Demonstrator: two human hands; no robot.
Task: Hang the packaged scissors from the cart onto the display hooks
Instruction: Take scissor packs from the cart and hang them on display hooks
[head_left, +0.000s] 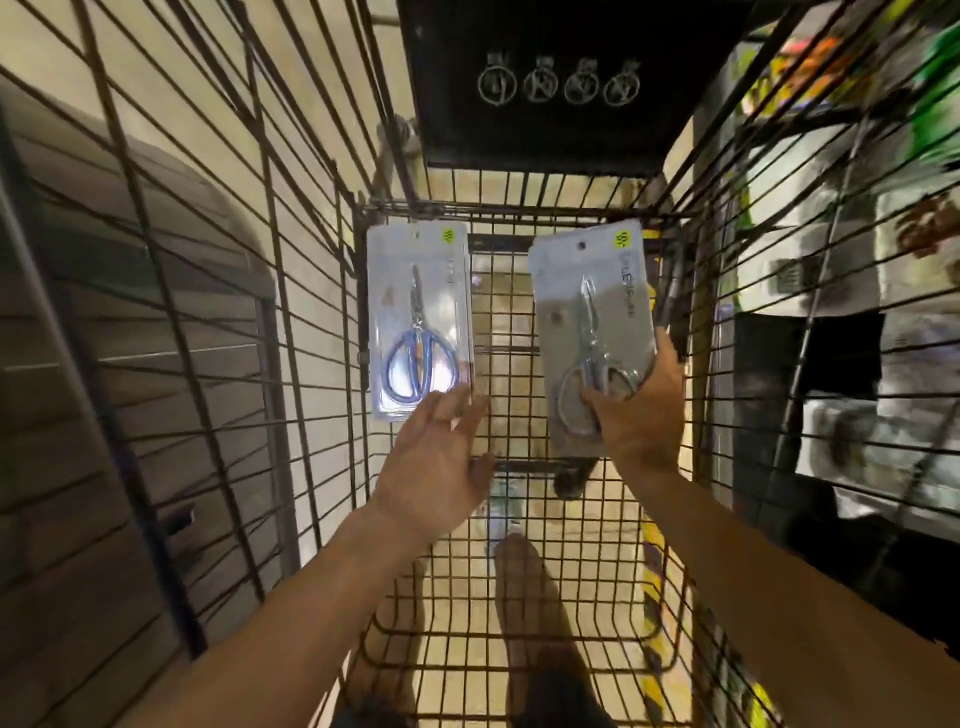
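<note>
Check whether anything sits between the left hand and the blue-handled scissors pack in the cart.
Nothing visible does. The left hand is open, fingertips at the lower edge of the blue-handled scissors pack. The right hand grips the other pack.

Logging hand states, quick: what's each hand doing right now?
Left hand: open, fingers spread at the lower edge of the blue-handled scissors pack, not gripping it.
Right hand: holding the grey-handled scissors pack by its lower end.

Lettering on grey scissors pack (592, 322) too blurred; nothing legible.
</note>
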